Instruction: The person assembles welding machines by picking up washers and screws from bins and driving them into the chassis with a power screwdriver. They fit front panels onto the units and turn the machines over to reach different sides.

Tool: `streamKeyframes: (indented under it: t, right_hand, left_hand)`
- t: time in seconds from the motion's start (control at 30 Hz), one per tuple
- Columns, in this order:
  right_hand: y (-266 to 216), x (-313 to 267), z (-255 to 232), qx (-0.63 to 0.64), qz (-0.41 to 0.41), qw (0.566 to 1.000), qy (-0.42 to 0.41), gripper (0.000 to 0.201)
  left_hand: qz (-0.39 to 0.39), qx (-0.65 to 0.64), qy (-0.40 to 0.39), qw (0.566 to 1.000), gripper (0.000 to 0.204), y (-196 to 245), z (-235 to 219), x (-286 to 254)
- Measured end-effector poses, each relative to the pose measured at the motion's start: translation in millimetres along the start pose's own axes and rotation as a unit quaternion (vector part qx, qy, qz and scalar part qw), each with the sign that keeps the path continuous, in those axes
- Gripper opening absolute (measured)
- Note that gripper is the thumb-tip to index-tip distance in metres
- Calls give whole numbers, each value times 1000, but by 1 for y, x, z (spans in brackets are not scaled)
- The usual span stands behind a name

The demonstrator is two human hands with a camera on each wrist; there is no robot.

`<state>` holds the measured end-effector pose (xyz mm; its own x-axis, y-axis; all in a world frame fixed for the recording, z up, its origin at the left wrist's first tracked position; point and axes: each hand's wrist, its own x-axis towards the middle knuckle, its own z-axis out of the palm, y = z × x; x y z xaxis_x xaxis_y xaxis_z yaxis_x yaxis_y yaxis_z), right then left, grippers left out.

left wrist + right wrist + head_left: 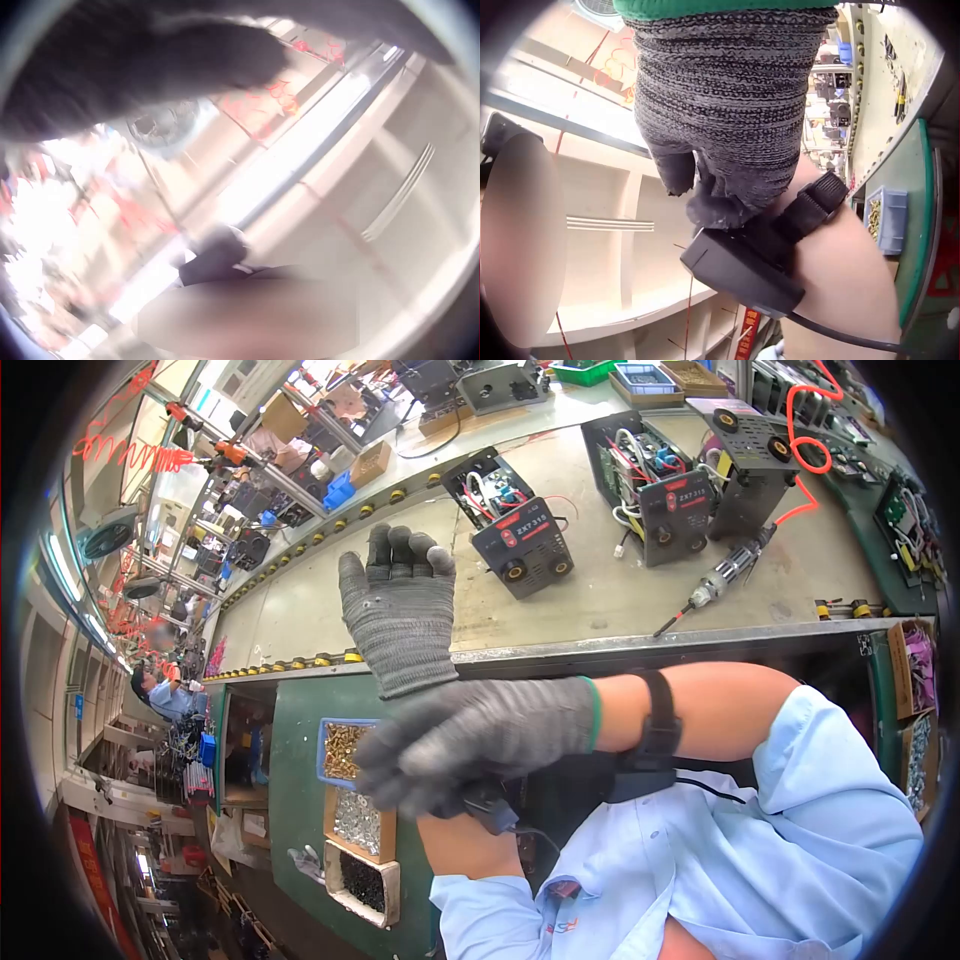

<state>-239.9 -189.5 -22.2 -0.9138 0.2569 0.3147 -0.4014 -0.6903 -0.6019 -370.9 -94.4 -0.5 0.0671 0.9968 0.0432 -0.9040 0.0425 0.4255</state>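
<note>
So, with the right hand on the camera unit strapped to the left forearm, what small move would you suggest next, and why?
Probably seat the camera unit squarely before letting go: the right hand grips it on the forearm, while the left hand is raised, open, holding nothing.

Both hands wear grey knit gloves, the right hand (480, 735) green-cuffed; pale blue sleeve (780, 860); black wrist camera (742, 266); beige bench (600, 600).

I see two open machine units (524, 530) (655, 485) standing side by side on the desk (330, 605), well back from its near edge. A screwdriver (715, 585) lies to their right, nearer that edge. Below the desk's front edge, screw bins (345, 750) sit stacked, left of my forearms.
</note>
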Motion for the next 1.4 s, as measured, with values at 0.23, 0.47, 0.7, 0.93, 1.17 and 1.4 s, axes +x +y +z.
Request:
streamKeyframes:
  t: [0.23, 0.47, 0.7, 0.93, 1.17, 1.4]
  right_hand:
    - [-18, 27, -7, -189, 80, 979, 2, 44]
    - [-9, -59, -95, -393, 68, 896, 194, 46]
    - [-41, -77, -62, -321, -44, 935, 142, 45]
    - [-49, -35, -7, -455, -92, 881, 87, 46]
    - [-40, -9, -47, -577, -157, 794, 111, 42]
    - [36, -90, -37, -711, 20, 702, -42, 18]
  left_hand:
    - [14, -11, 66, 998, 44, 14, -23, 13]
    - [12, -58, -45, 997, 50, 81, 16, -23]
    - [-2, -59, -177, 982, 48, 75, 59, -46]
    - [16, -79, -178, 981, 47, 58, 73, -49]
    - [28, -95, -127, 987, 45, 78, 47, -28]
    - [85, 59, -122, 987, 46, 118, -20, 37]
